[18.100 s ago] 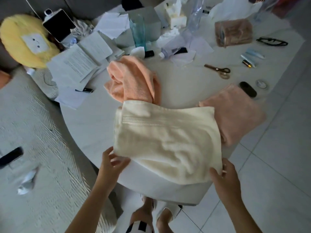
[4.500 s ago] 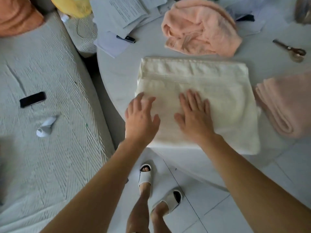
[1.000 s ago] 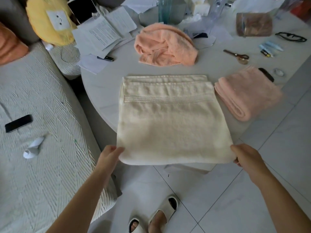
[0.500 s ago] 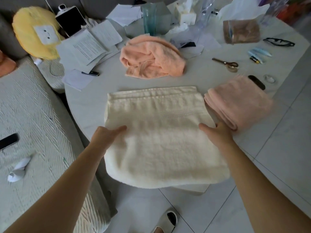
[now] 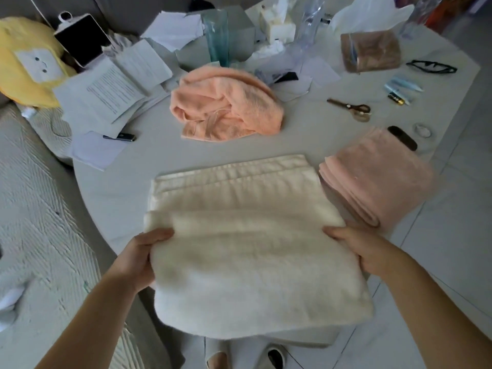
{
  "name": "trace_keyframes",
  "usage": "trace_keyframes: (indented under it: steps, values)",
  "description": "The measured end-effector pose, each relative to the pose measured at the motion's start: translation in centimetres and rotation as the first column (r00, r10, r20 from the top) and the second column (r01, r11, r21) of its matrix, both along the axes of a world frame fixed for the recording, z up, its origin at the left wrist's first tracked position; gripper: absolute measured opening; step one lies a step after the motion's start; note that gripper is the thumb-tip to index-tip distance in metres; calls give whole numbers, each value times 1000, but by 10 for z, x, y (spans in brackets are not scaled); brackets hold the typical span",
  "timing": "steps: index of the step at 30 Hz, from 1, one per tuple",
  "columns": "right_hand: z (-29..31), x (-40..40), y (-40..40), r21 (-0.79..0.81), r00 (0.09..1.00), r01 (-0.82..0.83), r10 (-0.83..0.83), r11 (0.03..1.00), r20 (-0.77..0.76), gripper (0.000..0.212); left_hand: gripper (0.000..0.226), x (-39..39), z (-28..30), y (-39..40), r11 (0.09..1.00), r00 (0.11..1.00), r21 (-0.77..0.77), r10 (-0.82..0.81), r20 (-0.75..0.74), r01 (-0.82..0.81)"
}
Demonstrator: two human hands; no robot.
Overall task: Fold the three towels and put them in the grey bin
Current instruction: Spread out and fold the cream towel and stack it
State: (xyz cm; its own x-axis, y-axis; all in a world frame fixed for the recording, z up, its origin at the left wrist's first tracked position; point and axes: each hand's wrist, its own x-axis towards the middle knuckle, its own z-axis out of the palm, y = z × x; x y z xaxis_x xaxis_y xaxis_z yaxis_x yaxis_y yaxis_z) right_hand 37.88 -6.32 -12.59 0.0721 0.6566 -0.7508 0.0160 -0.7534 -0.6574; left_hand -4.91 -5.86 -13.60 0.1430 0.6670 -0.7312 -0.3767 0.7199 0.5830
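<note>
The cream towel (image 5: 239,249) lies on the near edge of the round white desk (image 5: 306,134), its near half raised and overhanging toward the person; both hands take it at mid-length, apparently to bring that half over the far layers for another fold. The left hand (image 5: 141,258) grips the towel's left edge, thumb on top and fingers tucked beneath, and the right hand (image 5: 356,249) holds the right edge in the same way, so each grip is closed on cloth and the matched hold likely keeps the fold square. Just right of the cream towel, close to touching, rests the folded pink towel (image 5: 378,179), seemingly set aside as finished. Beyond the cream towel, apart from it, sits the crumpled peach towel (image 5: 226,105), not yet folded. Beyond and to the right of the cream towel lie scissors (image 5: 351,107) and black glasses (image 5: 431,67); beyond and left, loose printed papers (image 5: 114,89) and a yellow plush toy (image 5: 26,62). Left of it spreads a ribbed pale sofa cover (image 5: 40,222); right of it, pale floor tiles (image 5: 452,249). No bin can be made out for certain.
</note>
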Motion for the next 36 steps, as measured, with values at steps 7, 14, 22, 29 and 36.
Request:
trace_keyframes:
  steps: [7, 14, 22, 29, 36]
  values:
    - [23, -12, 17, 70, 875, -196, 142, 978, 463, 4, 57, -28, 2, 34, 996, 995, -5, -91, 35, 91]
    - [26, -69, 86, 103, 379, -584, 159, 806, 912, 51, 59, -21, 15, 105, 830, 336, 186, -2, -942, 526]
    - [29, -67, 121, -24, 167, -737, 217, 675, 962, 23, 17, -13, 24, 112, 545, 98, 105, 43, -994, 832]
    - [34, -56, 156, 146, 321, -702, 127, 697, 939, 18, 12, -1, 24, 143, 711, 243, 259, 128, -962, 654]
    - [17, -56, 171, 160, 248, -776, 62, 610, 967, 15, 15, 11, 7, 164, 667, 34, 112, 129, -991, 737]
